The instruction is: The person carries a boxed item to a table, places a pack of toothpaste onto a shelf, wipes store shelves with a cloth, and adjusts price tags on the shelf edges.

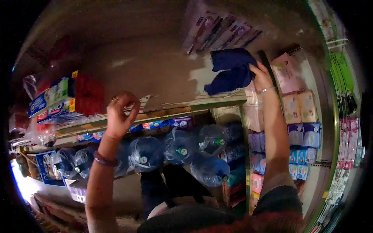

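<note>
"Where was the limp dark-blue cloth [233, 73]?"

"Above the flat brown shelf [155, 73], one end gripped in the right hand's [262, 79] fingers; bunching more would have steadied it."

"The left hand [120, 114]?"

"Fingers loosely curled, seemingly empty."

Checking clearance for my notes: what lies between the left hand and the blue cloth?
In the head view, bare shelf surface shows between the left hand and blue cloth, with a small pale patch near the hand.
</note>
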A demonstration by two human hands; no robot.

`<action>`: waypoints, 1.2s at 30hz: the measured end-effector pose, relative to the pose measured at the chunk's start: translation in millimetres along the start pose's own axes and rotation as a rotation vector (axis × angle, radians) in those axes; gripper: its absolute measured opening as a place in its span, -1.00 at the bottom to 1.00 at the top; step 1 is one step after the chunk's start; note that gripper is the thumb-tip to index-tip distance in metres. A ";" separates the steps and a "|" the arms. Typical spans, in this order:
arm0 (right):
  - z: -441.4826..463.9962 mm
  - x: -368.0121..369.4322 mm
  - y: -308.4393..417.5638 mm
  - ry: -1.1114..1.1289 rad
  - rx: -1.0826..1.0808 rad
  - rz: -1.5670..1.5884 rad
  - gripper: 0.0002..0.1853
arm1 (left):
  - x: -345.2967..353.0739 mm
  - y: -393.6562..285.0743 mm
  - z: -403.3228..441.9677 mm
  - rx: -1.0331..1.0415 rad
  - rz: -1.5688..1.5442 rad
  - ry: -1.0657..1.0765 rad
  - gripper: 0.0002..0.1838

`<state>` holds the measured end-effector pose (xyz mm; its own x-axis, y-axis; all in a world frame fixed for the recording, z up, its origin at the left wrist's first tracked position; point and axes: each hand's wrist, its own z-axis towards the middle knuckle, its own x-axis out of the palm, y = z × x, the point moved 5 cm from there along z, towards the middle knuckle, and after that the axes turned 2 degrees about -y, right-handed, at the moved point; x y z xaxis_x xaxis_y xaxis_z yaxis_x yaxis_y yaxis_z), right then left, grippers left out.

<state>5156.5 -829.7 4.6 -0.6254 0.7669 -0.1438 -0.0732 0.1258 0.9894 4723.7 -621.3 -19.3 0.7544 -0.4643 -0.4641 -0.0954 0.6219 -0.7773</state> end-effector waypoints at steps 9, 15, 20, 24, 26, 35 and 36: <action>-2.1 1.0 84.6 -0.068 -0.133 0.790 -0.59 | 38.5 -95.4 151.8 0.677 0.405 -0.366 -0.63; 70.0 56.8 178.7 0.403 -0.609 -0.053 -0.63 | 80.4 -113.8 216.8 0.359 0.637 0.004 -0.68; 99.3 141.9 174.3 0.322 -1.031 -1.013 -0.61 | 86.8 -104.4 216.8 0.510 0.540 -0.277 -0.71; 101.2 139.8 173.9 0.311 -1.119 -1.159 -0.59 | 86.4 -88.4 223.5 0.508 0.518 -0.326 -0.70; 108.4 118.8 179.1 0.279 -1.119 -1.184 -0.58 | 87.0 -85.6 225.8 0.501 0.523 -0.298 -0.69; 151.4 0.0 186.6 0.133 -0.904 -1.221 -0.52 | 86.4 -75.7 229.9 0.481 0.539 -0.268 -0.68; 149.3 -7.6 185.7 0.131 -0.849 -1.222 -0.51 | 86.8 -75.6 229.5 0.478 0.540 -0.269 -0.68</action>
<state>5263.6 -718.3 186.0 0.0938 0.3939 -0.9143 -0.9792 0.2027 -0.0131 4945.5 -563.9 96.6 0.8206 0.1125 -0.5604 -0.2503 0.9522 -0.1753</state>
